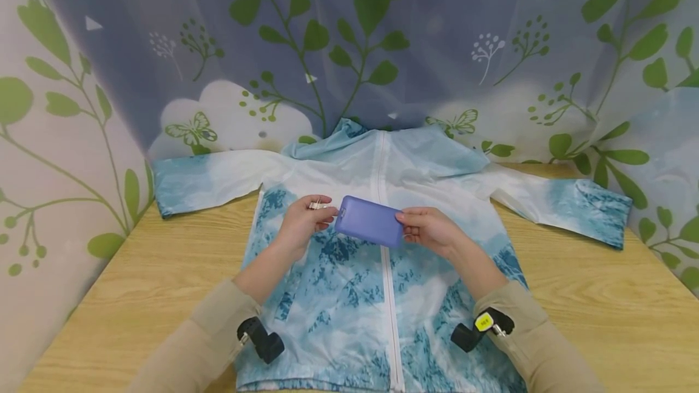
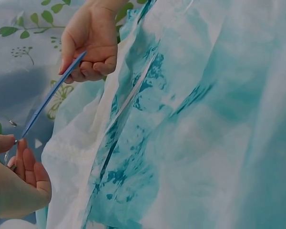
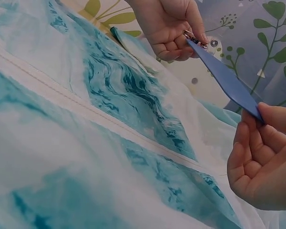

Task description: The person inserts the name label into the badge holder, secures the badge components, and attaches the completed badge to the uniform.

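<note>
Between the two hands, a flat purple-blue card holder [image 1: 369, 221] is held up over a spread-out zip jacket [image 1: 338, 296]. My left hand [image 1: 306, 223] pinches its left end, where a small metal clip [image 3: 195, 39] shows. The opposite end is pinched between thumb and fingers of my right hand [image 1: 434, 230]. Both wrist views show the holder [image 2: 50, 102] nearly edge-on, thin and slightly bent. The jacket is white and teal with a mountain-like print, its white front zip [image 1: 389, 314] running down the middle. Its sleeves lie stretched out to either side.
Under the jacket is a wooden table [image 1: 590, 296]. A curtain [image 1: 464, 11] with green leaves, butterflies and white clouds hangs behind and at both sides. The jacket's collar end reaches the foot of the curtain. Black straps [image 1: 262, 338] with small devices sit on both sleeved wrists.
</note>
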Available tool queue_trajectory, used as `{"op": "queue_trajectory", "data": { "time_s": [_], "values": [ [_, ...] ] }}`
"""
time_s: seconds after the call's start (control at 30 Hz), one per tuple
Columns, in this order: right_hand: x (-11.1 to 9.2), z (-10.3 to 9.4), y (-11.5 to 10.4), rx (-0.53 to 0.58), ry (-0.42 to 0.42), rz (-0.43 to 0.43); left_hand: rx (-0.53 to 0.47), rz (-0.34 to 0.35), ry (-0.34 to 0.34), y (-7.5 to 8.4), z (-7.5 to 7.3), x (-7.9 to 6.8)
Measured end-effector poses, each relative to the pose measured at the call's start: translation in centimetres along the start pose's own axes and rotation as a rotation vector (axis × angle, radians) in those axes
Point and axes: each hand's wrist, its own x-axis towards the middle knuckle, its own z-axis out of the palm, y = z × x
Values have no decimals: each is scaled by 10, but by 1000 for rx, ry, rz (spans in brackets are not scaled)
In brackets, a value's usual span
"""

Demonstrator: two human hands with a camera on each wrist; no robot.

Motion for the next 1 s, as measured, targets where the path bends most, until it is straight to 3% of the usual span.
{"op": "queue_trajectory", "data": {
  "time_s": [0.27,0.47,0.67,1.0],
  "values": [
    [-1,-1,0,-40,19,9,-7,3,12,1,0,0],
    [-3,3,-2,-218,51,4,-13,31,4,5,0,0],
    [-2,9,-4,-388,8,-13,-31,41,-14,14,0,-3],
    [0,19,-2,-546,-63,-30,-23,52,-21,22,4,-7]
  ]
}}
